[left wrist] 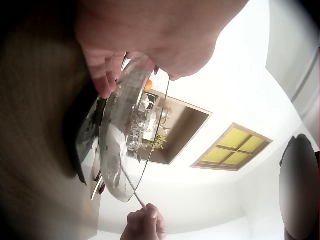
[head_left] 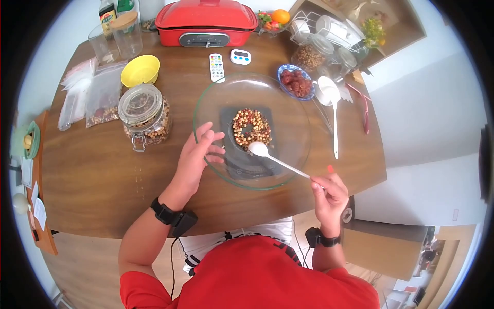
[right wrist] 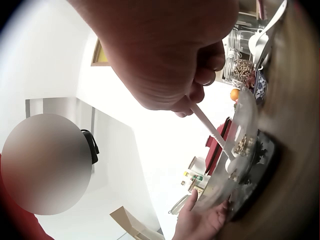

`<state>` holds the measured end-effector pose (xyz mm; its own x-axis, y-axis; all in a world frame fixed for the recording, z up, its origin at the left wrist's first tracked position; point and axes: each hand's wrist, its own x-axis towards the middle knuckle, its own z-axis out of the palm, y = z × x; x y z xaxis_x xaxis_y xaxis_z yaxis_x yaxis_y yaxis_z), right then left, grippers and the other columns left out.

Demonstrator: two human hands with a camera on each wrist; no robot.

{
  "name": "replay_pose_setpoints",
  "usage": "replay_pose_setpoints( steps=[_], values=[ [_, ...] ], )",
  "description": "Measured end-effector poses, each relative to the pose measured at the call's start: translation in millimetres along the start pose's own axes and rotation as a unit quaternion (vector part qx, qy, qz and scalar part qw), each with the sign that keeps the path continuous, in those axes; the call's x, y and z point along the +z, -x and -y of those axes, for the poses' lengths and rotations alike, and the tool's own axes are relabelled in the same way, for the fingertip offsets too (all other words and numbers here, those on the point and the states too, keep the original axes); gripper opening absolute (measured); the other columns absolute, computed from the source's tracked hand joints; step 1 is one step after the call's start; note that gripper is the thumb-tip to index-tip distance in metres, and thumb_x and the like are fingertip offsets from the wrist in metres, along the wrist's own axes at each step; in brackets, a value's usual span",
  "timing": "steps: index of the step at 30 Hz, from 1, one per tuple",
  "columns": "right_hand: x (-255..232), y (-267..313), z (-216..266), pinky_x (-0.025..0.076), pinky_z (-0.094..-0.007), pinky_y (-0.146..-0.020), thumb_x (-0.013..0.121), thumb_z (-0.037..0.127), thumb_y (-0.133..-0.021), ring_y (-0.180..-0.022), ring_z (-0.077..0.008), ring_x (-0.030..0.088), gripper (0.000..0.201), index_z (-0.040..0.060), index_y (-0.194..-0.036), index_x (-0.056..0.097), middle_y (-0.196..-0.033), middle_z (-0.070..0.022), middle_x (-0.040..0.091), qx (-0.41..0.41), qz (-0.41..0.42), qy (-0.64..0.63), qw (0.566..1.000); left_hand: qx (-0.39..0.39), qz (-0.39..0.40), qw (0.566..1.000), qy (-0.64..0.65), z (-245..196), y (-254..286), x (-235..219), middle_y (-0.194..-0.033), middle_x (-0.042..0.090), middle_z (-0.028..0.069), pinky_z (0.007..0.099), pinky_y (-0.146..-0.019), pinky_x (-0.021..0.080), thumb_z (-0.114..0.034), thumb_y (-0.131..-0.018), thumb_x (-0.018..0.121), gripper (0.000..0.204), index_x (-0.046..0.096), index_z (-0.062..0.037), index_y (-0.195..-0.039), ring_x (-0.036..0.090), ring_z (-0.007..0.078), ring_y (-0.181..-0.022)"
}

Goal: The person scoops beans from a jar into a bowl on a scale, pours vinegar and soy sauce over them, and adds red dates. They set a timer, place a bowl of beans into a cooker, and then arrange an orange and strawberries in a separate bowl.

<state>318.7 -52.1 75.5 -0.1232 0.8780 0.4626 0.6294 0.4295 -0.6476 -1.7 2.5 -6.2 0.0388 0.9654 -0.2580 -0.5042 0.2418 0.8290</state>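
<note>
A wooden table [head_left: 103,175] fills the centre of the head view. At mid-frame a wide glass bowl [head_left: 288,98] is seen resting on a dark scale [head_left: 229,116]. A ring of red and tan beans [head_left: 251,126] lies in the bowl's middle. The bowl is judged heavy, rigid, slick and breakable, best steadied at its rim. Just left of centre, that rim is held by the left hand [head_left: 195,157], fingers curled over the edge. At lower right, the end of a white spoon [head_left: 278,160] is pinched by the right hand [head_left: 329,195], fingers closed around the thin handle. The spoon's head lies inside the bowl, just below the beans. The spoon is judged light and stiff, best held far back on the handle. At centre left a lidded jar [head_left: 145,114] of beans is seen, with a yellow bowl [head_left: 140,70] above it.
</note>
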Motion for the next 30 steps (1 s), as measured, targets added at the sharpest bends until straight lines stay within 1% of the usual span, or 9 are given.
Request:
replay_pose_setpoints(
  steps=[5,8,11,14,17,24,26,28,30],
  values=[
    [20,-16,6,0.044,-0.0232,-0.059,0.076,-0.001,-0.089,-0.069,-0.0103,0.058,0.016,0.0005,-0.104,0.078,-0.085,-0.0066,0.067,0.023,0.018,0.016,0.999,0.003,0.004,1.0,0.005,1,0,-2,-0.134,0.062,0.0194,0.034,-0.081,0.057,-0.036,-0.107,0.053,0.058,0.038,-0.0009,-0.152,0.066,0.0199,-0.096],
    [27,-20,2,0.044,-0.0226,-0.06,0.076,0.0,-0.089,-0.069,-0.0097,0.057,0.017,0.0003,-0.105,0.078,-0.086,-0.0061,0.067,0.019,-0.006,0.011,1.0,0.001,0.006,1.0,0.005,0,-1,-1,-0.134,0.061,0.0192,0.034,-0.081,0.057,-0.036,-0.108,0.053,0.058,0.037,-0.0009,-0.152,0.066,0.0199,-0.097],
    [27,-19,-2,0.043,-0.0229,-0.059,0.076,0.0,-0.09,-0.068,-0.0101,0.057,0.015,-0.0006,-0.105,0.078,-0.083,-0.0053,0.066,0.015,-0.06,-0.004,0.998,-0.003,0.002,1.0,0.002,0,0,0,-0.134,0.061,0.0191,0.034,-0.081,0.056,-0.036,-0.108,0.052,0.058,0.037,-0.0009,-0.152,0.066,0.0198,-0.097],
    [19,-15,-7,0.041,-0.0228,-0.059,0.075,0.002,-0.092,-0.067,-0.0104,0.054,0.013,-0.0018,-0.104,0.077,-0.077,-0.0042,0.063,0.005,-0.101,0.035,0.994,-0.003,0.003,1.0,0.002,0,0,-1,-0.134,0.061,0.019,0.0342,-0.081,0.056,-0.036,-0.108,0.052,0.059,0.037,-0.0009,-0.152,0.066,0.0197,-0.097],
    [15,-11,-2,0.039,-0.0245,-0.058,0.074,0.005,-0.093,-0.064,-0.0108,0.049,0.012,-0.0018,-0.102,0.077,-0.072,-0.0032,0.057,0.054,-0.127,0.068,0.988,-0.002,0.006,1.0,0.001,1,0,-1,-0.134,0.061,0.0189,0.0343,-0.082,0.056,-0.036,-0.108,0.052,0.059,0.037,-0.0009,-0.152,0.066,0.0196,-0.097],
    [27,-16,-14,0.039,-0.0257,-0.059,0.074,0.005,-0.092,-0.063,-0.0106,0.049,0.012,-0.0007,-0.102,0.077,-0.068,-0.003,0.056,0.036,-0.099,0.058,0.993,0.0,0.005,1.0,-0.001,0,1,-1,-0.134,0.061,0.0187,0.0341,-0.082,0.056,-0.037,-0.108,0.052,0.06,0.036,-0.0008,-0.153,0.066,0.0193,-0.098],
    [34,-25,-10,0.039,-0.0254,-0.06,0.074,0.006,-0.092,-0.064,-0.0108,0.049,0.012,-0.0006,-0.102,0.077,-0.069,-0.003,0.057,0.074,-0.065,0.05,0.994,0.0,0.006,1.0,-0.002,1,0,-1,-0.134,0.061,0.0187,0.0341,-0.082,0.056,-0.037,-0.108,0.052,0.06,0.036,-0.0007,-0.153,0.066,0.0193,-0.098],
    [41,-35,-2,0.039,-0.0261,-0.06,0.074,0.006,-0.092,-0.064,-0.011,0.049,0.012,-0.0003,-0.102,0.077,-0.07,-0.0032,0.057,0.07,-0.057,0.025,0.996,0.001,0.006,1.0,-0.003,0,1,0,-0.134,0.061,0.0187,0.0341,-0.082,0.056,-0.037,-0.108,0.052,0.06,0.036,-0.0004,-0.153,0.066,0.0192,-0.098],
    [44,-42,0,0.039,-0.0263,-0.059,0.074,0.006,-0.092,-0.065,-0.0109,0.05,0.013,-0.0005,-0.103,0.078,-0.071,-0.0035,0.057,0.073,-0.019,-0.005,0.997,0.001,0.006,1.0,-0.003,-1,1,0,-0.134,0.061,0.0187,0.0341,-0.082,0.056,-0.037,-0.108,0.052,0.06,0.036,-0.0004,-0.153,0.066,0.0192,-0.098]
  ],
)
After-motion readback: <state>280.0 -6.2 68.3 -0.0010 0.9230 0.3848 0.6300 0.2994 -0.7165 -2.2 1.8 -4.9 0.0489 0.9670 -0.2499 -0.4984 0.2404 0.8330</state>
